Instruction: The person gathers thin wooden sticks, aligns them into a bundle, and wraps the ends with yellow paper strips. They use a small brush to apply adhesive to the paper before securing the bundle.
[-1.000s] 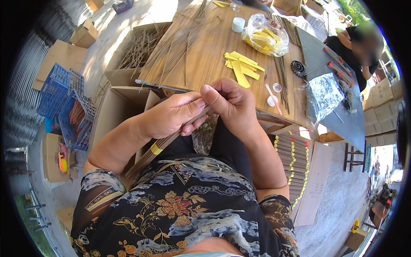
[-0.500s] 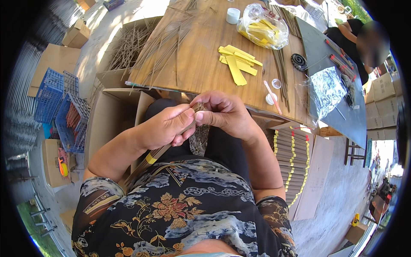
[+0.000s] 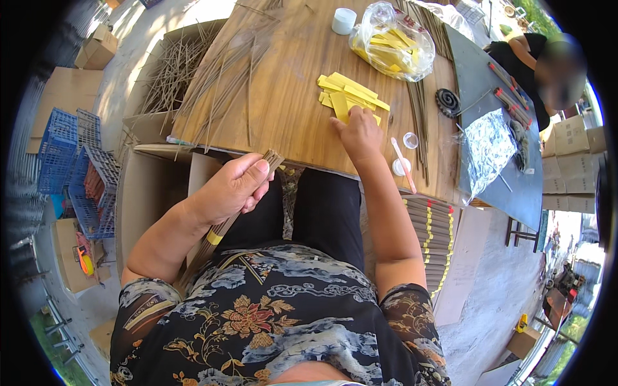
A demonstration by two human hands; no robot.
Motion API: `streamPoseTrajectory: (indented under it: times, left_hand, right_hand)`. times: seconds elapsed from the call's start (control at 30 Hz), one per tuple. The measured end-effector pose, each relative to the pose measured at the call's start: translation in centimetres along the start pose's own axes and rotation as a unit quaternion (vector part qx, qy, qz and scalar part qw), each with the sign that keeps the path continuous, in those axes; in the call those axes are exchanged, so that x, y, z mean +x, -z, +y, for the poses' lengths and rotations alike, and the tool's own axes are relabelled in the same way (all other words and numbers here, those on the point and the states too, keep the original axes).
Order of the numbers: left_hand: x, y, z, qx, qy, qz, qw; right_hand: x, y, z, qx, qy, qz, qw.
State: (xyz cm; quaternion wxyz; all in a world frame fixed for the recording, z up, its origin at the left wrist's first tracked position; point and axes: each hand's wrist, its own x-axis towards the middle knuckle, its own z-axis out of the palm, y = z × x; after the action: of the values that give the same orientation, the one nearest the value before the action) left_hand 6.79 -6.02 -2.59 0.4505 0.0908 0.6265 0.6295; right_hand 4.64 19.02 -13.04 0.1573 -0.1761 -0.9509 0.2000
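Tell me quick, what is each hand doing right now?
Left hand: closed around a bundle of thin brown sticks.
Right hand: open, fingers resting on the yellow paper strips.

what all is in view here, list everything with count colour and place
bundle of sticks: one, brown with a yellow band, in left hand
yellow paper strips: a small pile, on wooden table
plastic bag: one, clear, holds yellow strips, far table edge
loose sticks: many, brown, table's left part
white lid: one, far edge
foil sheet: one, silver, right side
blue crates: two, on the floor at left
left hand: grips the bundle
right hand: on the strips
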Motion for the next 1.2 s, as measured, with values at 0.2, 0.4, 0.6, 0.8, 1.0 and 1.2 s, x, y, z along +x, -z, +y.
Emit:
streamPoseTrajectory:
  times: [0.2,0.4,0.6,0.8,1.0,1.2]
  left_hand:
    - [-0.4,1.8,0.2,-0.017,-0.011,0.014,1.0]
    - [-0.8,2.2,0.5,-0.03,-0.045,0.019,0.998]
    - [-1.0,2.7,0.5,-0.027,-0.062,0.015,0.998]
    - [-1.2,2.9,1.0,-0.039,-0.075,0.006,0.996]
    - [-1.3,2.6,1.1,-0.037,-0.079,0.002,0.996]
    - [-1.4,2.5,1.2,-0.069,-0.097,0.021,0.993]
  right_hand:
    - [1.1,-0.9,0.4,-0.06,0.034,-0.053,0.996]
    - [1.7,-0.4,0.6,-0.059,0.079,-0.032,0.995]
    - [1.4,-0.5,0.9,-0.029,0.09,-0.004,0.995]
    - [1.7,0.5,0.9,0.126,-0.076,-0.118,0.982]
    - [2.5,0.1,2.3,0.201,-0.11,-0.133,0.964]
    - [0.8,3.4,-1.5,0.182,-0.003,-0.046,0.982]
